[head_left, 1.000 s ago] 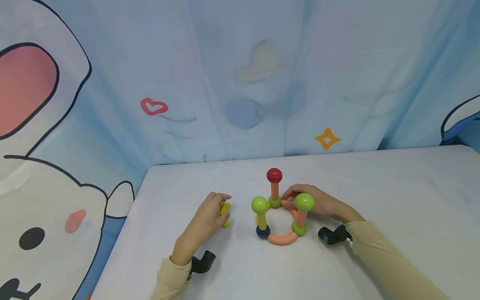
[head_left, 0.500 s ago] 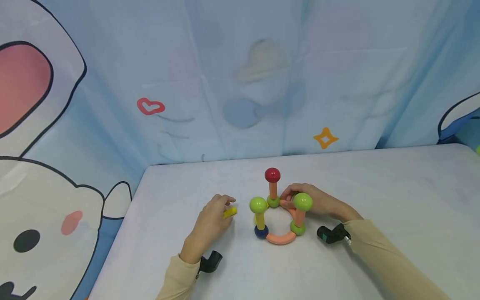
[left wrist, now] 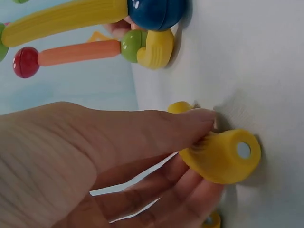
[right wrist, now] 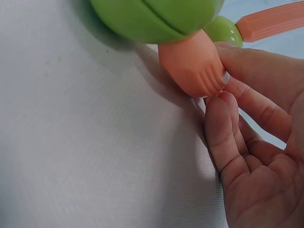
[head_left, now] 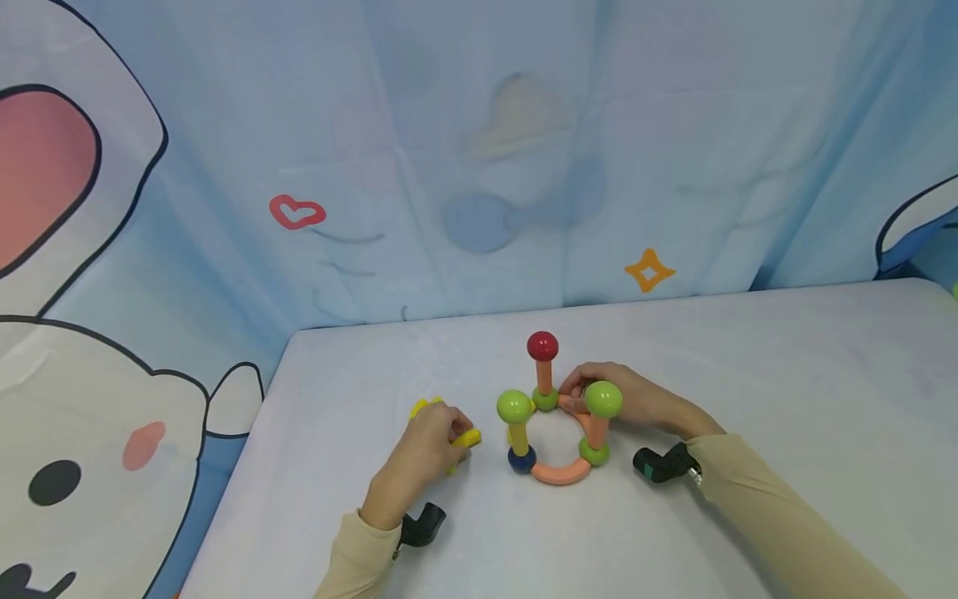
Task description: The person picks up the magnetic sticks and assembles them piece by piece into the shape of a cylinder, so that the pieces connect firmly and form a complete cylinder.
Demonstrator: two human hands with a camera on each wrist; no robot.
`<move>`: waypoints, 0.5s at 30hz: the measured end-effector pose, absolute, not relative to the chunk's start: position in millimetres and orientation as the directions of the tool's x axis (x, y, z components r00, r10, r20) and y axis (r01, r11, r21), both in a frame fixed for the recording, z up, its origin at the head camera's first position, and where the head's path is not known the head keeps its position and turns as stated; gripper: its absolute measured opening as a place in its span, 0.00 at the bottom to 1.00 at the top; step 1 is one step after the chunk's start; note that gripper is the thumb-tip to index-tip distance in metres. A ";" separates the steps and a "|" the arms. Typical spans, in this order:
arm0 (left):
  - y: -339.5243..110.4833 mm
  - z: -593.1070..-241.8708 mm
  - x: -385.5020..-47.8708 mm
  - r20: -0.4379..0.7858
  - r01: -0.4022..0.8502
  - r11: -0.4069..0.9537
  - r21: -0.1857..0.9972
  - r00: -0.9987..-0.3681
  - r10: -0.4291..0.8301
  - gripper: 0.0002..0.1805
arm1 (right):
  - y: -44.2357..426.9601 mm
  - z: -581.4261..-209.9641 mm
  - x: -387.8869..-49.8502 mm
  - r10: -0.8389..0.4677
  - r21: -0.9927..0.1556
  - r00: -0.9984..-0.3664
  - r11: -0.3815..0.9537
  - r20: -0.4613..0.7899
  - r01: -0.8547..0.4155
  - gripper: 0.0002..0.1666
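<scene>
My left hand pinches a yellow curved magnetic rod between thumb and fingers, left of the structure; a silver disc shows in its end. Other yellow rods lie behind and below that hand, partly hidden. The ring-shaped structure of balls and magnetic rods stands on the table. Three uprights rise from it, topped by a red ball and two light green balls. At its far right side my right hand holds an orange curved rod of the ring between thumb and fingers.
A white-covered table bears everything. Behind it hangs a blue patterned curtain, with a large cartoon animal on its left part. Black wrist cameras sit at both sleeves. The dark blue ball is the structure's corner nearest my left hand.
My left hand has moved slightly right toward the structure, and the yellow rod now sticks out past its fingertips. More yellow rods show behind it. My right hand keeps its place on the ring.
</scene>
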State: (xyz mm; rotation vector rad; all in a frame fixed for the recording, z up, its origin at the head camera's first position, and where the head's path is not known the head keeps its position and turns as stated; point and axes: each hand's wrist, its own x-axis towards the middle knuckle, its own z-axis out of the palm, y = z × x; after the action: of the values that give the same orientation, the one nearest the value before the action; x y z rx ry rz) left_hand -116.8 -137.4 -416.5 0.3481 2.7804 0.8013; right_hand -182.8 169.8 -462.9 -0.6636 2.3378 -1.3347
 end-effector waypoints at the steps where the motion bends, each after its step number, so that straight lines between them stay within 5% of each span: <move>1: -136.9 -416.5 -116.5 -0.163 0.152 0.824 0.546 -0.946 0.282 0.13 | 169.8 -463.4 -183.1 -0.563 -0.871 -0.822 0.442 -0.081 -0.217 0.13; 15: -139.6 -411.1 -128.9 -0.087 0.144 0.752 0.644 -0.962 0.259 0.10 | 184.2 -446.9 -191.5 -0.569 -0.895 -0.820 0.394 -0.061 -0.207 0.15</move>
State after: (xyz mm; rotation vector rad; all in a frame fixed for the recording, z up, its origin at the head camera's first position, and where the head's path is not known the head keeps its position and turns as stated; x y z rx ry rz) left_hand -128.9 -139.6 -411.1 0.3224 2.7779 1.0000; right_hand -191.5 184.2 -446.9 -0.6727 2.2990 -1.4005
